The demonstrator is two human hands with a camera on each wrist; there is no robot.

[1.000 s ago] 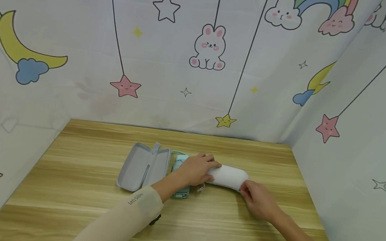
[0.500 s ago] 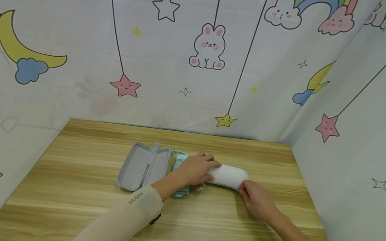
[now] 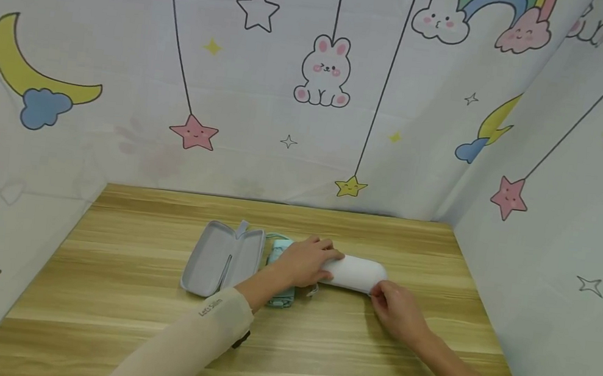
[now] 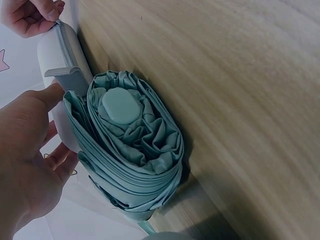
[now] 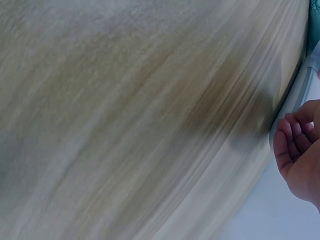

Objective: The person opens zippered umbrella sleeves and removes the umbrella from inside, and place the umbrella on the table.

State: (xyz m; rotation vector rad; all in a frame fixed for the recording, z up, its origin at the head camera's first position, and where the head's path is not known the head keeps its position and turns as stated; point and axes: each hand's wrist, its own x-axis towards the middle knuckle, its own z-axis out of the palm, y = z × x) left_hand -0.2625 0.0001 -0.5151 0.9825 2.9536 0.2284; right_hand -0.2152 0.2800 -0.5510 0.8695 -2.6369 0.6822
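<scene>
A white zippered case lies lengthwise on the table, its zip seam facing the front. My left hand grips its left end, thumb in front and fingers over the top. At the right front corner my right hand pinches the zipper pull, which is mostly hidden by the fingertips; its other fingers are curled in the right wrist view. A grey fabric loop sticks out near my left thumb. Just left of the white case, partly under my left wrist, sits a folded teal umbrella with a pale round-ended handle.
An open grey hard case lies left of the umbrella, both halves facing up. The wood-grain table extends in front. Cartoon-printed cloth walls the back and sides.
The right hand has shifted very slightly left along the case's front corner. The left hand keeps its hold on the case; the whole head view drifts a little.
</scene>
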